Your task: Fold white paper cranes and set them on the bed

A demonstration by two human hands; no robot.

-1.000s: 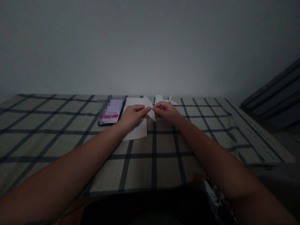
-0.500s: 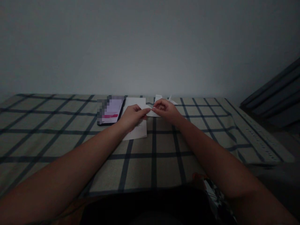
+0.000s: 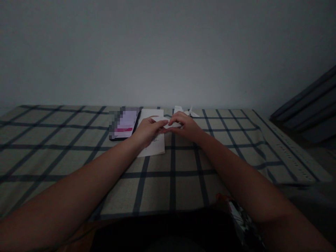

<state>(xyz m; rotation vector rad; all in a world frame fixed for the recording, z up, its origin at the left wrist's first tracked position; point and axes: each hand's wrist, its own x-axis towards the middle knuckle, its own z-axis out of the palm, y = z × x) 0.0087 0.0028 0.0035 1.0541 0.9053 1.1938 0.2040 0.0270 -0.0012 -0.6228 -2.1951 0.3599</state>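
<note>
Between my two hands is a small piece of folded white paper (image 3: 173,124), partly covered by the fingers. My left hand (image 3: 149,131) pinches its left side, thumb on top. My right hand (image 3: 185,125) curls around the right side, with the index finger bent over the paper and the thumb beneath. Below my left hand lies a larger white sheet (image 3: 157,148) with faint dark marks on it. Just behind my right hand stand small folded white paper pieces (image 3: 193,113), one with a pointed tip.
A phone (image 3: 125,123) with a lit, partly blurred screen lies left of my left hand. Everything rests on a checked cloth (image 3: 183,189) over the table. A plain wall (image 3: 168,52) rises behind, and dark folded fabric (image 3: 312,105) is at the right.
My right hand's fingers have shifted from a tight pinch at the paper's tip to a wider hold around it. The paper has turned slightly and shows more between the hands.
</note>
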